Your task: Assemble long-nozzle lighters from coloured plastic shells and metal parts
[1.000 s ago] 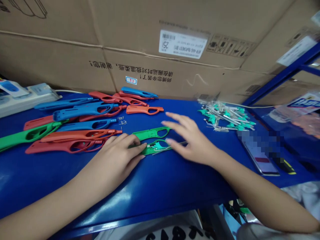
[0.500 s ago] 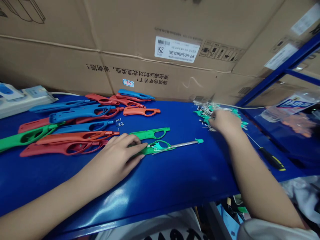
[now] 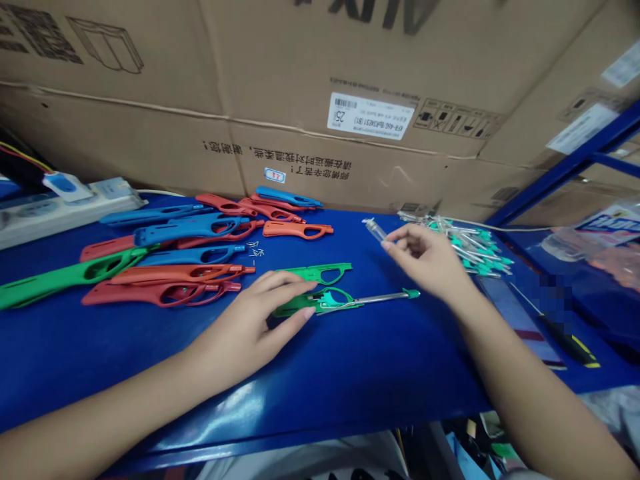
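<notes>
My left hand grips the handle end of a green lighter shell half, its thumb and fingers on either side. A metal rod with a teal tip sticks out of that shell, and a teal trigger piece and thin wires sit inside. Just behind lies another green shell half, partly covered by my fingers. My right hand is closed on a small clear tube with a whitish end, raised beside a pile of metal rods with teal ends.
Red, orange, blue and green lighter shells lie to the left, near small pins. A power strip stands at far left. Cardboard boxes line the back. A screwdriver and a plastic bag are at right.
My right hand has come away from the rod pile toward the left, now with the clear tube. My left hand stays at the green shell, fingers a little looser. The view has shifted.
</notes>
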`<action>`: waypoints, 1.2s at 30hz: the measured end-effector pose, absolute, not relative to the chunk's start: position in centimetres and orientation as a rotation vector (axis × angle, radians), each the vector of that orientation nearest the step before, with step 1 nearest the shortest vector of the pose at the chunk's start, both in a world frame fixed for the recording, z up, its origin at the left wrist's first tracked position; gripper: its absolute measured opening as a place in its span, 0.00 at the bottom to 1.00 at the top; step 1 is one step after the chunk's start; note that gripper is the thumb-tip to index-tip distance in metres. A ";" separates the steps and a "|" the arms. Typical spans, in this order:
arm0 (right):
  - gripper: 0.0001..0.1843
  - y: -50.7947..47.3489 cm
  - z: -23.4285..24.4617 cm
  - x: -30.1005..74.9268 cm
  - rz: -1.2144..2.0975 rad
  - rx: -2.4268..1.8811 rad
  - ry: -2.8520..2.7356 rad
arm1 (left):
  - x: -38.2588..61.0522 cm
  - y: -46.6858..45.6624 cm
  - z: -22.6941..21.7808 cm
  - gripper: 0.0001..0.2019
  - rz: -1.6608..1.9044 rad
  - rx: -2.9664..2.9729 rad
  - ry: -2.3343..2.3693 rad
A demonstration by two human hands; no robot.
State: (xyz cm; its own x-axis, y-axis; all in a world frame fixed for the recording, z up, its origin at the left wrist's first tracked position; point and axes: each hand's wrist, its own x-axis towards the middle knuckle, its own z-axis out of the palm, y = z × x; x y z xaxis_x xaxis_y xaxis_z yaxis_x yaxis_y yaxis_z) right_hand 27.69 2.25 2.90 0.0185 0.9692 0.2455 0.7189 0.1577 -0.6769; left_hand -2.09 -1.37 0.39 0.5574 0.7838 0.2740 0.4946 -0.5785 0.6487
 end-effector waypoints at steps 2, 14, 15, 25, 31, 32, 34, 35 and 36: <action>0.10 0.7 1.8 24.8 0.553 -1.442 -1.757 | -1.9 -1.4 0.4 0.15 0.795 2.174 1.007; 0.04 -1.5 -0.3 21.0 0.347 -1.000 -2.305 | -1.4 -1.2 -0.1 0.09 0.982 1.871 0.956; 0.03 -1.3 -0.4 21.1 0.338 -0.999 -2.319 | -1.4 -1.1 -0.2 0.10 0.974 1.856 0.972; 0.06 -1.9 -0.2 21.0 0.303 -0.907 -2.334 | -1.4 -1.1 -0.7 0.07 0.852 2.197 0.880; 0.15 -2.4 0.9 21.4 0.316 -0.772 -2.763 | -1.7 -1.1 -0.4 0.08 0.887 2.345 0.814; 0.12 -2.4 0.9 21.4 0.343 -0.777 -2.789 | -1.8 -1.1 -0.3 0.08 0.890 2.365 0.806; 0.07 -2.3 0.6 21.4 0.399 -0.808 -2.776 | -1.8 -1.2 -0.1 0.08 0.887 2.392 0.797; 0.06 -2.2 0.4 21.5 0.405 -0.824 -2.753 | -1.8 -1.2 0.0 0.09 0.881 2.399 0.798; 0.06 -2.0 0.3 21.5 0.399 -0.833 -2.731 | -1.8 -1.2 0.0 0.09 0.869 2.404 0.801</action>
